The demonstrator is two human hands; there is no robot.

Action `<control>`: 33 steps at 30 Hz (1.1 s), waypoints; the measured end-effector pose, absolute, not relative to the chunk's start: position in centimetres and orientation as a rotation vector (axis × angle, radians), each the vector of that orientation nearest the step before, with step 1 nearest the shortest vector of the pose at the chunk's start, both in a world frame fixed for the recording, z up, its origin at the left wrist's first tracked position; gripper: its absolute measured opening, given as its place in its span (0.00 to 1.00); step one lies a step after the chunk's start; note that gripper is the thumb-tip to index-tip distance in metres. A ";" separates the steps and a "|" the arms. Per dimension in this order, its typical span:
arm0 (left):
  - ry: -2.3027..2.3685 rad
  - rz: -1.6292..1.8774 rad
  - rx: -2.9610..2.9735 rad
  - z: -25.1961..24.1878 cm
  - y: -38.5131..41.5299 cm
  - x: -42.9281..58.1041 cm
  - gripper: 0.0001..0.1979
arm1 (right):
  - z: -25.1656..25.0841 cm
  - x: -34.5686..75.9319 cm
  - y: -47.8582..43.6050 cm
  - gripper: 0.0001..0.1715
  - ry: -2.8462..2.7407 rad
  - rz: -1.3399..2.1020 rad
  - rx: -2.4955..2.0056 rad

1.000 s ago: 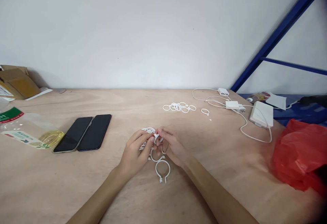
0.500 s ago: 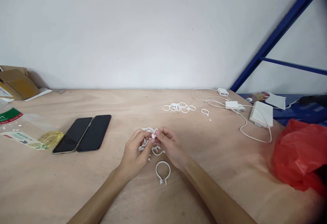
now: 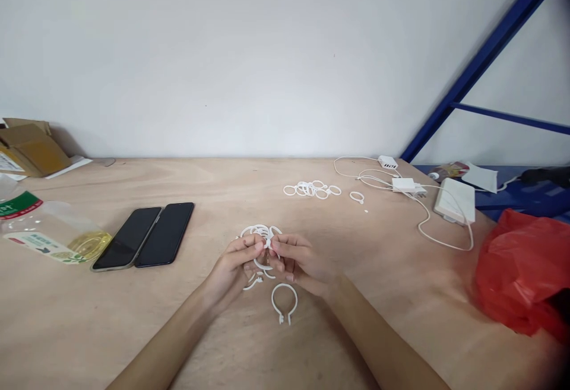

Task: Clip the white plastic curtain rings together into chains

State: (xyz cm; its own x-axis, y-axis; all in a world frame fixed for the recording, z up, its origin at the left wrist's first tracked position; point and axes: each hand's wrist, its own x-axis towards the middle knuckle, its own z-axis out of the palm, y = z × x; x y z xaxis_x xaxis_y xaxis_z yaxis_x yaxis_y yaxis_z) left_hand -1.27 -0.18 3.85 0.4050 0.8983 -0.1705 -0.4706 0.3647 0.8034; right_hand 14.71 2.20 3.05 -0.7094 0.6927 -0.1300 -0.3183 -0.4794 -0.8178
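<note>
My left hand and my right hand meet over the table, thumbs and fingertips pinched on the clasp of a white plastic snap ring. My fingers cover part of the ring. Beneath and behind them lies a pile of similar white rings, partly hidden by the hands. Nearer to me, between my forearms, one open ring lies flat, its two ends apart and pointing toward me. Farther back rests a cluster of closed rings, with a single closed ring to its right.
On the left are two dark phones, a clear plastic bottle with yellow liquid, and a cardboard box. White cables and a charger, a white box and a red plastic bag occupy the right.
Both hands have turned around the held ring, and its clasp now shows between the fingertips. My right-hand fingers have spread lower. The ring nearest me stays in place on the table.
</note>
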 end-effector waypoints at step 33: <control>1.323 1.177 2.111 1.0 0.0 -1.8 0.05 | -0.1 23.6 8.0 0.24 -1.340 0.184 -1.955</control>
